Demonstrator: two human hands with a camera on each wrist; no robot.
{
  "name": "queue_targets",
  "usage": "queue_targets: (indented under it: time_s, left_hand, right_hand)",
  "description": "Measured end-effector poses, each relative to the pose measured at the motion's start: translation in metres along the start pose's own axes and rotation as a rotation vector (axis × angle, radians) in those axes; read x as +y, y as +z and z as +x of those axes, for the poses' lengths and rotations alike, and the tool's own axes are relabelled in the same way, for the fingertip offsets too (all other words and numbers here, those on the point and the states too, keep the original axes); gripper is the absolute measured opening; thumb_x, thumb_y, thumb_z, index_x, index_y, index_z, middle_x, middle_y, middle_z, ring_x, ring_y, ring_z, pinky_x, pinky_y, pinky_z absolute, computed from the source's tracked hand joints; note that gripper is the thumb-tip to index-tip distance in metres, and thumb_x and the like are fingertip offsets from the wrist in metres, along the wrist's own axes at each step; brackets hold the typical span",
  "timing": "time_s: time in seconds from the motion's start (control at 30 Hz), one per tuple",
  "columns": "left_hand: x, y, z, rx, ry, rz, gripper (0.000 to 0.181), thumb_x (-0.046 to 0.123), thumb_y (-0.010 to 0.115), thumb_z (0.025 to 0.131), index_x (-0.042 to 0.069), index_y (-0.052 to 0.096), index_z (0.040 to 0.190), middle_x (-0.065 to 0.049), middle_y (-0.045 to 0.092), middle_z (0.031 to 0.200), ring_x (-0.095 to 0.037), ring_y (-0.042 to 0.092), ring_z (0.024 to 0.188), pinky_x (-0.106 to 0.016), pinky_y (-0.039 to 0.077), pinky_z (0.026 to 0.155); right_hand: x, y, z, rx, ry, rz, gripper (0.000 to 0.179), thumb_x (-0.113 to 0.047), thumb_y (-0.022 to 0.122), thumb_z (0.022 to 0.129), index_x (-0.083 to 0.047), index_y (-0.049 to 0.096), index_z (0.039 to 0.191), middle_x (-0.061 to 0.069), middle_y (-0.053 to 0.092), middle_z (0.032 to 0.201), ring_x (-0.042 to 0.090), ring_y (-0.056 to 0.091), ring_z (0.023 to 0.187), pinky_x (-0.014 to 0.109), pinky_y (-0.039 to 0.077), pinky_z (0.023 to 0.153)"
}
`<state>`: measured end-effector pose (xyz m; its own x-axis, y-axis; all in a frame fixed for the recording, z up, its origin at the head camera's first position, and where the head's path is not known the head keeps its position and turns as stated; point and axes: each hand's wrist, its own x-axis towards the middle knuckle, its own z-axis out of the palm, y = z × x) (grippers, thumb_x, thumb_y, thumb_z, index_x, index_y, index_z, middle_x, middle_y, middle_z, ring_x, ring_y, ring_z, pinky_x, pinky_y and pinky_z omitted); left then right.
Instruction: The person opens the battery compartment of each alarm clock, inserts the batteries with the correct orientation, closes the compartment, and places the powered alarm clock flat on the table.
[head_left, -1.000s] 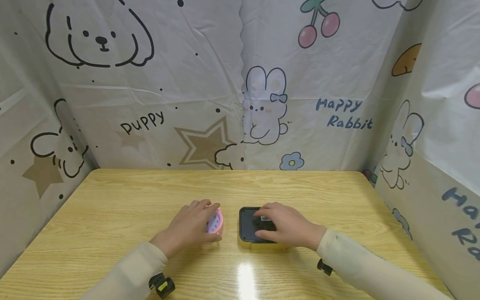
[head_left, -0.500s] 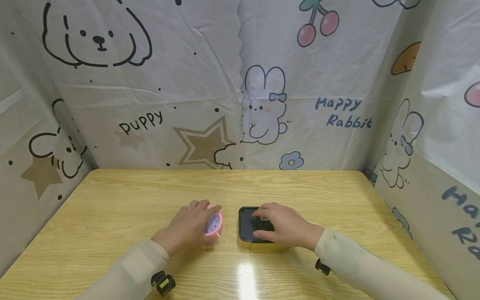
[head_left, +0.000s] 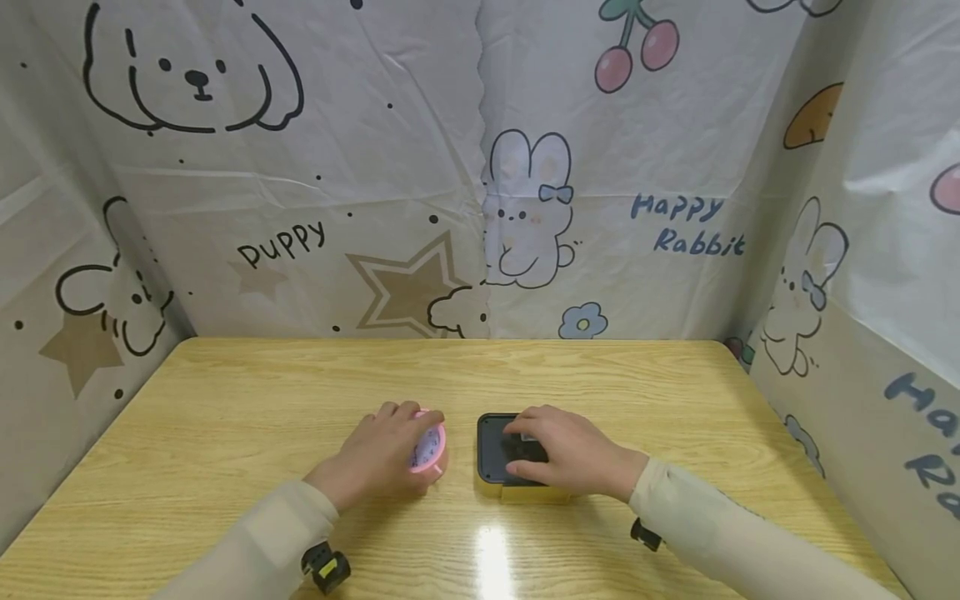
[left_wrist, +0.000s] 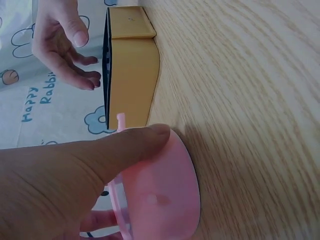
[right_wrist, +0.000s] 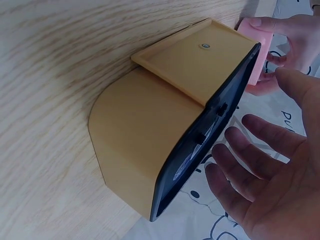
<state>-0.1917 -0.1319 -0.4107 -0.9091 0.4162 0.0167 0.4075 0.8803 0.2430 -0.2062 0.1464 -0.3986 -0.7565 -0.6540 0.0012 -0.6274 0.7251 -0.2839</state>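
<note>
My left hand (head_left: 371,454) grips a small round pink clock (head_left: 429,450) with a pale, numbered face turned up. In the left wrist view, the thumb lies along the clock's pink side (left_wrist: 165,195), and the base appears to be on the table. Part of the face is hidden by my fingers. To its right sits a yellow box (right_wrist: 135,120) with a black top (head_left: 492,450) and a flap on one side. Over that top hovers my right hand (head_left: 581,452), fingers spread and loosely bent; the right wrist view shows them apart from the box.
Both things are on a light wood-grain table (head_left: 315,375). A printed cloth (head_left: 420,150) with cartoon animals hangs behind and along both sides. Black wrist cameras sit under both sleeves, the left camera (head_left: 327,568) low in the head view.
My left thumb has shifted from the clock's near edge to out of sight in the head view, uncovering more of the pink side. The right hand has stayed nearly still over the box.
</note>
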Motion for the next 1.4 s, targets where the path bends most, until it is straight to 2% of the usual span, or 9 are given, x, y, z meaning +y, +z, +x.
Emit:
queue_targets:
  time_s: [0.2,0.33,0.73,0.97,1.2,1.4]
  left_hand:
    - [0.000,-0.002,-0.002,0.047,0.049,-0.026,0.072,0.036,0.085,0.077,0.014,0.056,0.140,-0.016,0.061,0.129,-0.032,0.059,0.112,-0.047,0.058,0.084]
    - [-0.001,-0.003,-0.004,0.055,0.073,-0.038,0.073,0.033,0.086,0.075,0.013,0.056,0.139,-0.016,0.061,0.128,-0.031,0.059,0.112,-0.047,0.058,0.084]
    - [-0.006,-0.006,-0.004,0.025,0.004,-0.077,0.075,0.036,0.084,0.076,0.018,0.051,0.140,-0.010,0.060,0.128,-0.025,0.058,0.107,-0.044,0.057,0.084]
    - [-0.009,-0.007,-0.004,0.041,0.007,-0.094,0.077,0.037,0.084,0.077,0.015,0.050,0.142,-0.013,0.060,0.131,-0.026,0.059,0.112,-0.048,0.057,0.089]
    - [-0.014,-0.009,-0.008,0.056,0.026,-0.119,0.078,0.034,0.086,0.074,0.012,0.049,0.140,-0.015,0.060,0.129,-0.028,0.061,0.111,-0.048,0.058,0.089]
    - [-0.017,-0.013,-0.008,0.032,-0.034,-0.192,0.081,0.027,0.089,0.069,0.014,0.048,0.138,-0.011,0.060,0.127,-0.023,0.062,0.108,-0.044,0.058,0.089]
  right_hand:
    - [0.000,-0.001,-0.002,-0.003,0.006,0.002,0.046,-0.043,0.070,0.094,-0.015,0.068,0.130,0.006,0.067,0.131,0.022,0.064,0.119,0.042,0.055,0.098]
    - [0.000,-0.001,-0.002,0.003,0.002,-0.001,0.046,-0.043,0.070,0.094,-0.015,0.068,0.130,0.006,0.067,0.130,0.022,0.065,0.119,0.043,0.056,0.098]
    - [0.000,-0.002,-0.003,-0.001,0.008,-0.007,0.046,-0.043,0.070,0.094,-0.015,0.068,0.130,0.006,0.067,0.130,0.022,0.065,0.118,0.043,0.056,0.097]
    - [0.001,-0.002,-0.003,0.002,0.014,-0.006,0.046,-0.043,0.070,0.094,-0.015,0.068,0.130,0.006,0.067,0.130,0.022,0.065,0.118,0.043,0.056,0.096]
    - [0.002,0.000,-0.002,-0.011,0.022,0.001,0.047,-0.044,0.070,0.094,-0.015,0.067,0.131,0.007,0.067,0.131,0.023,0.064,0.119,0.043,0.056,0.097]
    - [0.002,0.000,-0.002,-0.013,0.018,0.010,0.047,-0.044,0.069,0.095,-0.015,0.067,0.131,0.007,0.067,0.131,0.023,0.064,0.119,0.044,0.055,0.097]
